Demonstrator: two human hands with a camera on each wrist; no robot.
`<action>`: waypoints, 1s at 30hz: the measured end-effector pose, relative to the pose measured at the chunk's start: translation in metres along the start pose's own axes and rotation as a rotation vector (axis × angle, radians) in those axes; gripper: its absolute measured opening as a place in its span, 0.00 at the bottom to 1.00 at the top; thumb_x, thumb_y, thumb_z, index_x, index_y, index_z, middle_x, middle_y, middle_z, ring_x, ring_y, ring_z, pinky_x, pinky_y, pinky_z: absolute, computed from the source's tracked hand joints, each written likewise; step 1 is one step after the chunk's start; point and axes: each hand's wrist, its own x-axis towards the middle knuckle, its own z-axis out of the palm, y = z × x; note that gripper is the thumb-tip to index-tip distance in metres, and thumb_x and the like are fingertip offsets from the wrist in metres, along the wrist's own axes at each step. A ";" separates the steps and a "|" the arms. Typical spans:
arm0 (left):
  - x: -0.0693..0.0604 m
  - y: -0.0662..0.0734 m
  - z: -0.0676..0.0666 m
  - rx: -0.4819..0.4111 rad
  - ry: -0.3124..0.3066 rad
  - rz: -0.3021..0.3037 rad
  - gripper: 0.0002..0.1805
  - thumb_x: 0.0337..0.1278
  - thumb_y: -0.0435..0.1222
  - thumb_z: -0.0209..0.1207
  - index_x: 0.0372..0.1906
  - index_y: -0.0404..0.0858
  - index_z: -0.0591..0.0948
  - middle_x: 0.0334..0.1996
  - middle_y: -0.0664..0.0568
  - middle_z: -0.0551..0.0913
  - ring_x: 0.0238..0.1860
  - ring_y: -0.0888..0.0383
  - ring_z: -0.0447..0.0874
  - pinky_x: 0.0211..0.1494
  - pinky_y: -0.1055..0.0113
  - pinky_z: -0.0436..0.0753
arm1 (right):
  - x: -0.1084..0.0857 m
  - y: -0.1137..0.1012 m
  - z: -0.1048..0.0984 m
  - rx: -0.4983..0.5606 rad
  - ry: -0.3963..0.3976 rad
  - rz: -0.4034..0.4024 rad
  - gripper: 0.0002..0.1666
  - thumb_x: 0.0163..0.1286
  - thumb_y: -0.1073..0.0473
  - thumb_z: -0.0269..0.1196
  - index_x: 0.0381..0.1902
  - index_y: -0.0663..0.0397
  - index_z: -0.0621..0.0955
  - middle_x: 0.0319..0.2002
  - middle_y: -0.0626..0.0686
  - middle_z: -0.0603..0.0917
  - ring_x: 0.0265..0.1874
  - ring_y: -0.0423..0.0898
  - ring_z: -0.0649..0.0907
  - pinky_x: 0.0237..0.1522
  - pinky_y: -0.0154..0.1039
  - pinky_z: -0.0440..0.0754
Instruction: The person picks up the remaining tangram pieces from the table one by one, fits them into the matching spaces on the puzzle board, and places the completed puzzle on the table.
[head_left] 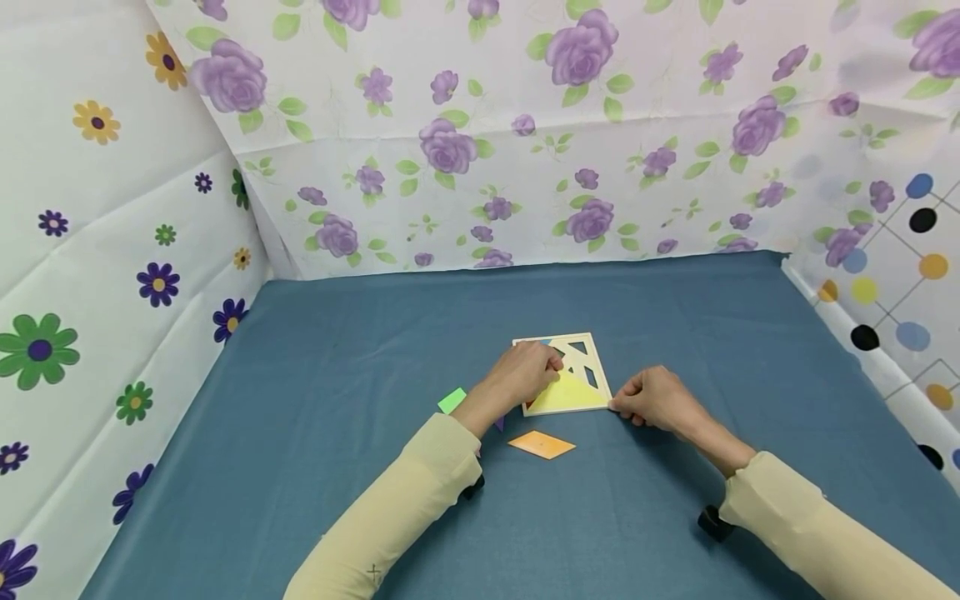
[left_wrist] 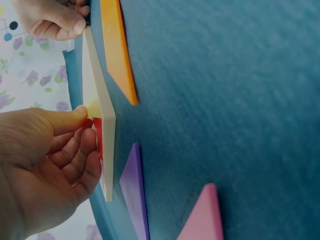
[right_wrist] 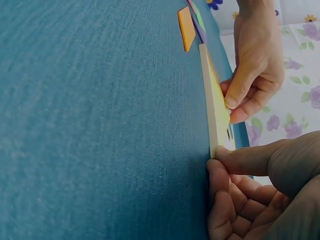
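A cream wooden puzzle frame (head_left: 597, 358) lies on the blue cloth, with a large yellow piece (head_left: 567, 394) in its near part and several cut-out openings. My left hand (head_left: 522, 371) reaches over the frame's left side, thumb and fingertips at the yellow piece; in the left wrist view a red piece (left_wrist: 98, 131) shows beside those fingers. My right hand (head_left: 662, 402) pinches the frame's near right corner between thumb and curled fingers, as the right wrist view shows. An orange parallelogram (head_left: 542, 444) lies in front of the frame.
A green piece (head_left: 452, 401) lies left of the frame, partly behind my left wrist. Purple (left_wrist: 134, 187) and pink (left_wrist: 204, 217) pieces rest on the cloth near my left forearm. Flowered sheets (head_left: 450, 192) rise behind and at the left; a dotted one (head_left: 892, 292) is at the right.
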 end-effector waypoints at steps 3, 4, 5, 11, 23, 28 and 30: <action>0.000 0.000 0.001 0.005 -0.007 0.001 0.10 0.74 0.36 0.62 0.53 0.42 0.89 0.47 0.53 0.88 0.35 0.63 0.79 0.44 0.68 0.80 | 0.000 0.002 0.001 0.004 0.011 -0.012 0.13 0.70 0.60 0.70 0.24 0.56 0.89 0.18 0.51 0.83 0.18 0.47 0.80 0.21 0.41 0.74; 0.000 0.000 0.001 0.006 -0.008 0.000 0.10 0.74 0.36 0.62 0.53 0.42 0.89 0.47 0.53 0.88 0.35 0.63 0.79 0.44 0.68 0.80 | -0.001 0.002 0.001 0.005 0.012 -0.015 0.13 0.70 0.60 0.70 0.24 0.56 0.89 0.18 0.51 0.83 0.18 0.47 0.80 0.20 0.41 0.74; 0.000 0.000 0.001 0.008 -0.008 0.000 0.10 0.74 0.36 0.62 0.53 0.42 0.89 0.46 0.53 0.88 0.35 0.63 0.79 0.44 0.69 0.79 | -0.001 0.002 0.001 0.006 0.015 -0.019 0.13 0.70 0.60 0.70 0.24 0.56 0.89 0.18 0.51 0.83 0.18 0.47 0.80 0.20 0.41 0.74; 0.001 0.000 0.002 0.018 -0.006 0.000 0.10 0.73 0.36 0.62 0.52 0.42 0.89 0.45 0.54 0.88 0.35 0.64 0.79 0.44 0.69 0.79 | -0.002 0.003 0.002 0.018 0.016 -0.021 0.13 0.70 0.60 0.70 0.25 0.56 0.89 0.19 0.51 0.83 0.19 0.47 0.80 0.21 0.41 0.74; 0.000 -0.001 0.002 0.015 -0.002 0.012 0.09 0.72 0.36 0.64 0.50 0.42 0.89 0.43 0.54 0.88 0.38 0.62 0.80 0.46 0.67 0.80 | -0.002 0.004 0.003 0.022 0.018 -0.030 0.11 0.70 0.60 0.70 0.27 0.56 0.90 0.20 0.50 0.84 0.20 0.47 0.80 0.22 0.41 0.75; 0.000 -0.003 0.002 0.009 0.000 0.013 0.09 0.71 0.36 0.64 0.50 0.42 0.89 0.43 0.54 0.88 0.37 0.63 0.80 0.45 0.67 0.80 | -0.002 0.004 0.003 0.029 0.009 -0.037 0.11 0.70 0.60 0.70 0.27 0.56 0.90 0.20 0.50 0.84 0.20 0.48 0.80 0.22 0.41 0.74; 0.001 -0.003 0.002 0.006 0.001 0.013 0.09 0.71 0.36 0.65 0.50 0.42 0.89 0.42 0.54 0.88 0.37 0.63 0.80 0.45 0.67 0.79 | -0.002 0.003 0.004 0.026 0.009 -0.034 0.10 0.70 0.60 0.70 0.27 0.56 0.90 0.20 0.50 0.84 0.20 0.48 0.80 0.22 0.41 0.74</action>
